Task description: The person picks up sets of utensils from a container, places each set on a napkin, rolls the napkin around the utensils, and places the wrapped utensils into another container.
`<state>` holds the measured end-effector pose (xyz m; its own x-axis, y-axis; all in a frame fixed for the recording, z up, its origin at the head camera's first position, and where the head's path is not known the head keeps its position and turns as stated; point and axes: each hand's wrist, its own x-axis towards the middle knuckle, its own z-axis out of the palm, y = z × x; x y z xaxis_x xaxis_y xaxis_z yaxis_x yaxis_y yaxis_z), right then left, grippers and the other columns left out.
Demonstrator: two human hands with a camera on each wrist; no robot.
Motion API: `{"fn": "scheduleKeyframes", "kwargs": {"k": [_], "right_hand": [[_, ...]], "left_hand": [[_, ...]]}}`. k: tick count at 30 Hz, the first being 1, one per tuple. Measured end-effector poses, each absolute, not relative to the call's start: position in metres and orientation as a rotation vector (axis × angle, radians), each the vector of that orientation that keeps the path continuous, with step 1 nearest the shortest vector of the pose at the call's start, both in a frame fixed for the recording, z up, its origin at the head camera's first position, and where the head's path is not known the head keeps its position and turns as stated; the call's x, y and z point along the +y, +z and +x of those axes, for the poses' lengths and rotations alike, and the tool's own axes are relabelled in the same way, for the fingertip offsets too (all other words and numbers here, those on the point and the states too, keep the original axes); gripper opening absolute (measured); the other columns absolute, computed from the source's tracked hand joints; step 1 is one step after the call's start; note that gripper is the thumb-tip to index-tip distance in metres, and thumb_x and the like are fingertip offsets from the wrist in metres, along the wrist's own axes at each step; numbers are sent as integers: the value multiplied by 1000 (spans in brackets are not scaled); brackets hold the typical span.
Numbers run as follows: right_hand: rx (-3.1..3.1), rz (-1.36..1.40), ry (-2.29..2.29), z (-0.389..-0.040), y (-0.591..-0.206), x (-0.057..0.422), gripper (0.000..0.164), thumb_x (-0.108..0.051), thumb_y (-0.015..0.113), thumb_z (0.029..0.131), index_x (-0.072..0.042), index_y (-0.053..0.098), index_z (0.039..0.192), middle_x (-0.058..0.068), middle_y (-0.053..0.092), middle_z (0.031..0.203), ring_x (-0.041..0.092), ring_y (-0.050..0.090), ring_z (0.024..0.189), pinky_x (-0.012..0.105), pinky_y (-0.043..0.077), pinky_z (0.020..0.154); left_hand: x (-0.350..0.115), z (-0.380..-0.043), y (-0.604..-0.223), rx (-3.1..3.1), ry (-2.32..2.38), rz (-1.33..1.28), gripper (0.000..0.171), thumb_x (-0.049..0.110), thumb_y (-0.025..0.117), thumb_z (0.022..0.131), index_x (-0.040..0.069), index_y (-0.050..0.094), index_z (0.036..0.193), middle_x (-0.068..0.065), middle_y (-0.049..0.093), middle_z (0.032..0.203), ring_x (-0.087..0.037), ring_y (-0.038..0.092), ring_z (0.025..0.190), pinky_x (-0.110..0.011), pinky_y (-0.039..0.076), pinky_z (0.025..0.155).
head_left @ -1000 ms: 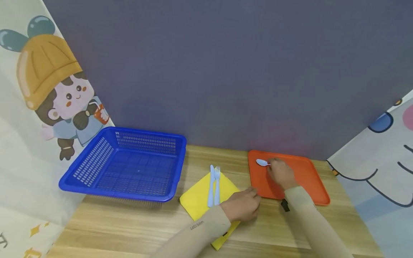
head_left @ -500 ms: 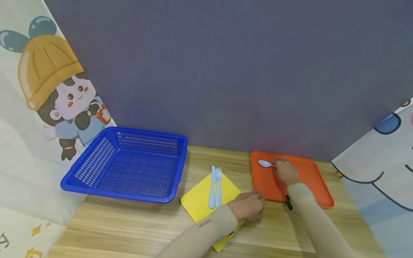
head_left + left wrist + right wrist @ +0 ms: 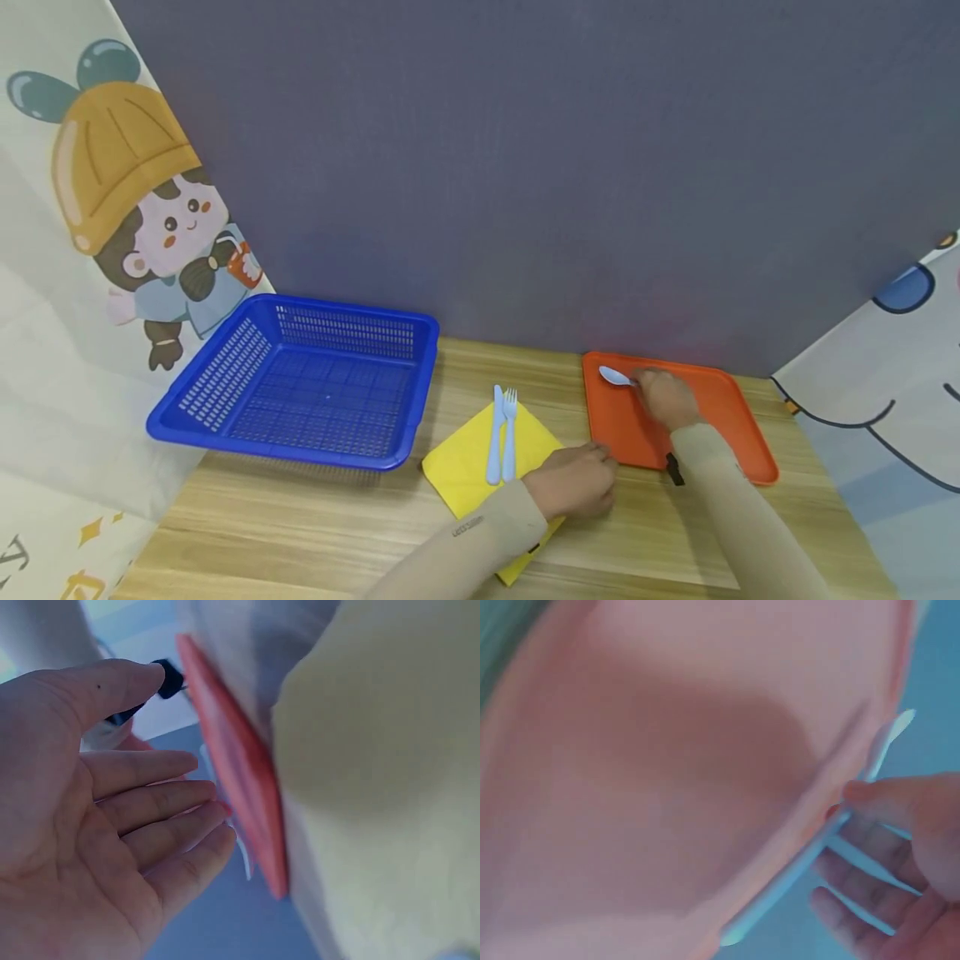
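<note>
Over the orange tray (image 3: 720,417), my right hand (image 3: 669,400) pinches a pale blue spoon (image 3: 615,377) by its handle, the bowl pointing left. Thumb and fingertips meet on the spoon handle (image 3: 780,881) in the right wrist view. Beside the tray's near left corner is my left hand (image 3: 577,482); its fingers are extended, thumb apart, with nothing between them in the left wrist view. Left of that hand, a pale blue knife (image 3: 494,450) and fork (image 3: 509,442) lie side by side on a folded yellow cloth (image 3: 457,467). My left forearm covers part of the cloth.
An empty blue plastic basket (image 3: 322,392) with perforated sides stands at the left of the wooden table (image 3: 300,525). A dark grey panel (image 3: 510,167) rises behind the table. Patterned white sheets hang at both sides.
The head view has shifted slightly, so everything appears a little farther right. Both hands stay almost in place, the right one holding the spoon throughout.
</note>
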<state>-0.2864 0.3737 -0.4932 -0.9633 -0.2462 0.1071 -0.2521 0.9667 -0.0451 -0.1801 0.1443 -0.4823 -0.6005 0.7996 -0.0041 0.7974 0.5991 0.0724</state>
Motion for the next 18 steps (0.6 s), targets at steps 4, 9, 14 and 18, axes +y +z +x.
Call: {"fn": "scheduleKeyframes", "kwargs": {"k": [4, 9, 14, 18], "right_hand": [[-2956, 430, 110, -275, -484, 353, 7, -4, 69, 92, -5, 65, 87, 14, 68, 80, 36, 67, 71, 49, 54, 53], [-2892, 481, 201, -260, -475, 317, 18, -4, 73, 88, -7, 61, 76, 7, 60, 67, 26, 62, 59, 40, 49, 45], [-2943, 444, 427, -247, -470, 282, 18, -5, 71, 86, -7, 59, 73, -1, 50, 59, 14, 47, 50, 30, 40, 42], [-2985, 387, 613, -239, -472, 261, 15, -7, 69, 85, -9, 59, 74, -3, 48, 58, 11, 42, 49, 26, 38, 43]], "left_hand": [[122, -175, -470, 2823, 150, 1407, 32, 35, 61, 97, 13, 69, 118, 4, 62, 127, -11, 52, 125, -19, 39, 104], [92, -171, -460, 2853, 157, 1282, 51, 40, 61, 98, 8, 59, 137, -3, 52, 145, -17, 45, 136, -25, 36, 110], [62, -169, -462, 2900, 147, 1119, 56, 43, 61, 98, 6, 57, 140, -9, 51, 146, -23, 47, 134, -31, 41, 108], [34, -166, -469, 2920, 221, 970, 58, 42, 63, 97, 3, 56, 140, -14, 50, 146, -28, 48, 133, -36, 44, 106]]}}
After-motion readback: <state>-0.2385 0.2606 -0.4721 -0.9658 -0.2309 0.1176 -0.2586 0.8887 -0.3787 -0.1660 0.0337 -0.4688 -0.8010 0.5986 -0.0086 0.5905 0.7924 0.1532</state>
